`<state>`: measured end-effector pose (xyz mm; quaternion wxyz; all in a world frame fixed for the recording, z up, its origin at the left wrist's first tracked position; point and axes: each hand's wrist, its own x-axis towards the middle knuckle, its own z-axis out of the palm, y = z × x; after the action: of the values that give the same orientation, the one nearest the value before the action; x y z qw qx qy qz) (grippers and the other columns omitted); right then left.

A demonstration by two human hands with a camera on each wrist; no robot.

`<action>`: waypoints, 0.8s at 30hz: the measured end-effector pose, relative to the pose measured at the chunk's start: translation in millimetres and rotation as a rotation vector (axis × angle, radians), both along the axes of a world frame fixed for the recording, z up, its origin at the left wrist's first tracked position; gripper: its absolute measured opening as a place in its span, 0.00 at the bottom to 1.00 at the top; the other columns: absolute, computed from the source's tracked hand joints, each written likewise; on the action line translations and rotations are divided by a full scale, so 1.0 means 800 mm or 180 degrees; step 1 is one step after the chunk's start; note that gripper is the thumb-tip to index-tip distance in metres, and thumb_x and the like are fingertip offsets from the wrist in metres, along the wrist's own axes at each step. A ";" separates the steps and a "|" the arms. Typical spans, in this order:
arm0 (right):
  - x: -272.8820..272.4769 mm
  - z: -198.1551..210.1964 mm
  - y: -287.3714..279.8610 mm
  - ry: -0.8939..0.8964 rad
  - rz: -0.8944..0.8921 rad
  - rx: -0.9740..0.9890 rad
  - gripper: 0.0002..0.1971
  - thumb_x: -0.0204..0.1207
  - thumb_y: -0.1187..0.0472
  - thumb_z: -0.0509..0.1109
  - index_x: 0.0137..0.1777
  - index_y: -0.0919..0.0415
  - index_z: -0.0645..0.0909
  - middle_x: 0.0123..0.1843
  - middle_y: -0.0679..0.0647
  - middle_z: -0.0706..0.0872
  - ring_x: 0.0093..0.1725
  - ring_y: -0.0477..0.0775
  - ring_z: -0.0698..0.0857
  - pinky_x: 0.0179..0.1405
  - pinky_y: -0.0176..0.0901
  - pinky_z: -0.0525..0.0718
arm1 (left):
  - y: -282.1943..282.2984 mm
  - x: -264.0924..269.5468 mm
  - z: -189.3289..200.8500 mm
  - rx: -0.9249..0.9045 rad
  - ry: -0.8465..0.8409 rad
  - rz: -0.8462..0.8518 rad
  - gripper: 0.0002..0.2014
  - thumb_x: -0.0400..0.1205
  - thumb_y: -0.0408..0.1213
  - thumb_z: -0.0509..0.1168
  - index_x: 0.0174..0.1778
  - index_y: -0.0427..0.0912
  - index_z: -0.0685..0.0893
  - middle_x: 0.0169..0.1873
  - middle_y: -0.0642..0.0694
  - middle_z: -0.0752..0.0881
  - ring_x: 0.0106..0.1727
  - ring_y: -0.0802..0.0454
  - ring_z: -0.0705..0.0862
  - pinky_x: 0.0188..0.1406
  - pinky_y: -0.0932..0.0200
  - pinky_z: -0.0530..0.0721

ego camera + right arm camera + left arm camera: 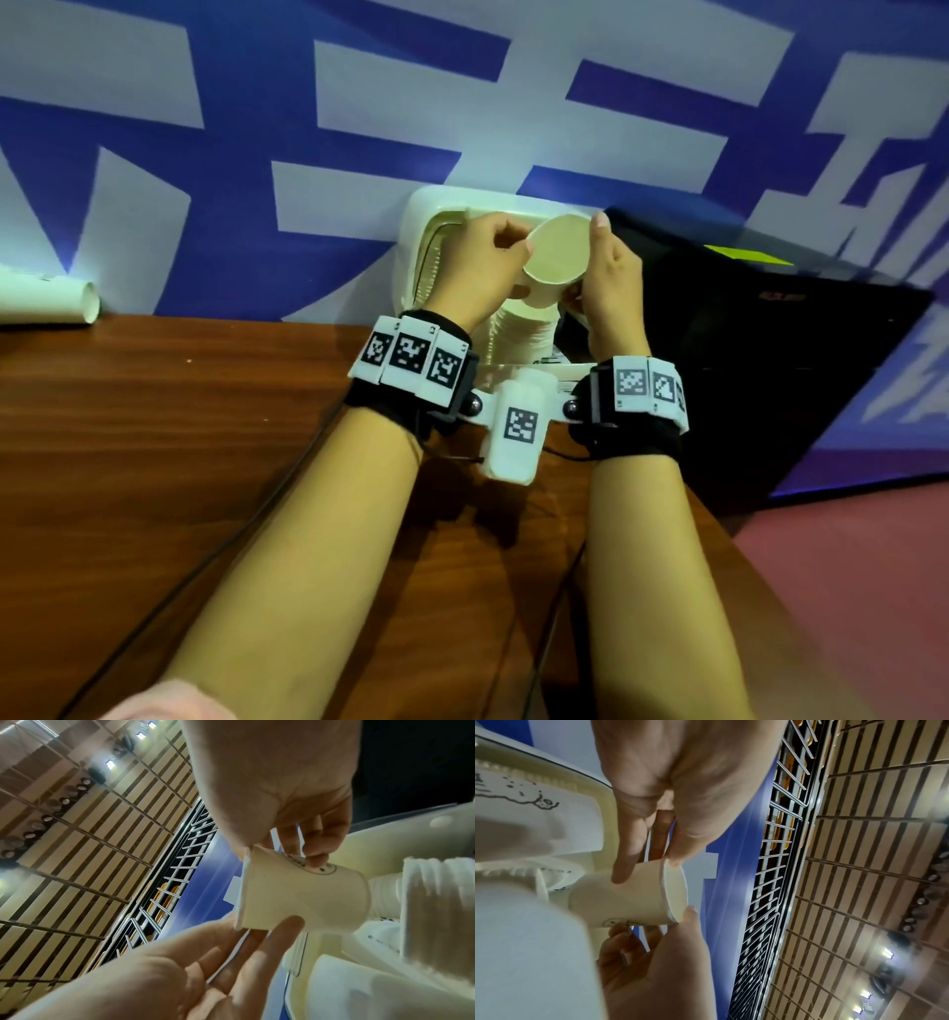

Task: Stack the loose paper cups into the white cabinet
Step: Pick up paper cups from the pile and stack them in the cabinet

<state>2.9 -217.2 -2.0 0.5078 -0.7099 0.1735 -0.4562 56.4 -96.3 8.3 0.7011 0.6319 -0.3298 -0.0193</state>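
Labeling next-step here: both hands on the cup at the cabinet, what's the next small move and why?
Probably push the cup down onto the stack in the cabinet. Left hand and right hand hold it by its sides, base towards the stack, which lies right beneath it.

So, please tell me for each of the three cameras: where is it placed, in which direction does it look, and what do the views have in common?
Head: sits above, looks forward and down at both forearms, the left hand and right hand holding a paper cup before the white cabinet.
Left wrist: looks along the left palm, up toward the ceiling.
Right wrist: looks along the right palm, also upward.
Shared: the cup and both hands show in all three.
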 end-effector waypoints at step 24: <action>0.020 -0.038 -0.005 0.0639 -0.0369 -0.0340 0.25 0.86 0.47 0.52 0.42 0.66 0.82 0.33 0.54 0.82 0.39 0.59 0.83 0.45 0.60 0.85 | -0.012 0.016 -0.033 0.0727 -0.0418 0.0254 0.16 0.84 0.26 0.58 0.67 0.41 0.78 0.62 0.43 0.83 0.62 0.48 0.82 0.60 0.46 0.85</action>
<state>19.0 -221.3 -32.3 0.4221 -0.7668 0.2396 -0.4200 69.2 -105.6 -18.2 0.6016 0.7202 -0.3452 0.0126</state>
